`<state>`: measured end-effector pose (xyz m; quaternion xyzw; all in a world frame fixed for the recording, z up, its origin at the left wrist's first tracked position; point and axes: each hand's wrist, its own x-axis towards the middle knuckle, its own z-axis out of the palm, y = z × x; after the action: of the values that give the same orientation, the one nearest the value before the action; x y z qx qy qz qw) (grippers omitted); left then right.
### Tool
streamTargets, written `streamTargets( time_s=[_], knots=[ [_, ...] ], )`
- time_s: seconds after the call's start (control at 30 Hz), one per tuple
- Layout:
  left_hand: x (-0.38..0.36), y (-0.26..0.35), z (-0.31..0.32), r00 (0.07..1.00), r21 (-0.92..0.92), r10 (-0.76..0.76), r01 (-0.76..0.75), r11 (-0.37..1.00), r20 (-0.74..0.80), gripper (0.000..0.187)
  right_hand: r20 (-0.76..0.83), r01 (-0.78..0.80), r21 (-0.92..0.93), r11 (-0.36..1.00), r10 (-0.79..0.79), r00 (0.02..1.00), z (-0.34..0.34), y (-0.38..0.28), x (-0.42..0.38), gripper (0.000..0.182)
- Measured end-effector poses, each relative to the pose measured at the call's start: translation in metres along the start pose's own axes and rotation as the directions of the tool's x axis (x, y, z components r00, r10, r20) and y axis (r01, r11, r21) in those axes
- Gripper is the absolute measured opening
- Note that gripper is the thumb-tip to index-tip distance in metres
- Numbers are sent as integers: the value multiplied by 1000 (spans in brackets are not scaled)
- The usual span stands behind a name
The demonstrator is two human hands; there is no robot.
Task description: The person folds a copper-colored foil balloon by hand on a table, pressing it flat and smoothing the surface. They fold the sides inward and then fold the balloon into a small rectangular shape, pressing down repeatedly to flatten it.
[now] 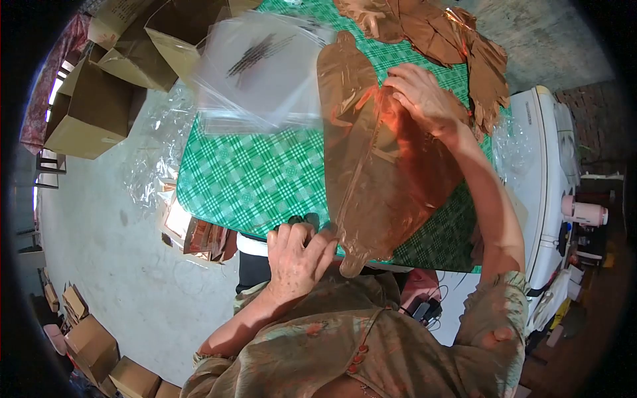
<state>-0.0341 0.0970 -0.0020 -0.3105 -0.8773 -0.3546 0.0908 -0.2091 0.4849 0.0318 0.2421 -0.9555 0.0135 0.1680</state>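
Note:
A flat, shiny brown foil balloon (352,166) lies lengthwise over the right part of the table, one rounded tab at the far end and another at the near edge. My right hand (424,99) is on its upper right part, fingers bent and closed on the creased foil. At the table's near edge, my left hand (292,259) has its fingers curled in, close to the balloon's lower left side. Whatever those fingers hold is hidden under them. Beyond the left hand sits a stack of clear plastic bags (265,73) with dark printing.
A green checked cloth (252,172) covers the table. More brown foil pieces (444,33) are heaped at the far right. Open cardboard boxes (93,99) stand on the left, with another box (206,235) below the table edge. A white appliance (537,179) borders the right side.

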Motion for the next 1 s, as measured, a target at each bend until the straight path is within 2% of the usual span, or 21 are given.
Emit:
streamTargets(
  time_s=[0.13,0.23,0.33,0.43,0.63,0.83,0.93,1.0],
  knots=[
    [1,1,-2,1000,-4,-4,4,1000,10,32,47,-39,23,999,38,998,-1,0,1,41],
    [0,0,-1,1000,-5,4,-4,1000,16,34,-6,-5,13,1000,5,1000,-3,-5,4,41],
    [0,-1,-1,1000,2,0,0,1000,10,35,46,92,12,996,-93,995,-11,-16,6,39],
    [0,-1,0,1000,9,8,-8,1000,5,35,77,48,-26,998,-46,996,-6,-11,4,39],
    [1,0,-1,1000,15,7,-7,1000,11,35,66,44,29,999,-46,997,-3,-7,5,40],
    [10,3,-20,999,-65,-7,10,998,53,36,17,57,54,997,-58,998,-9,-14,6,41],
    [36,0,-33,998,7,48,-47,999,-36,37,52,66,-35,997,-64,997,-21,-29,1,40],
    [61,-6,-35,993,57,108,-105,993,-50,38,5,104,24,994,-104,995,-20,-35,-6,43]
  ],
)
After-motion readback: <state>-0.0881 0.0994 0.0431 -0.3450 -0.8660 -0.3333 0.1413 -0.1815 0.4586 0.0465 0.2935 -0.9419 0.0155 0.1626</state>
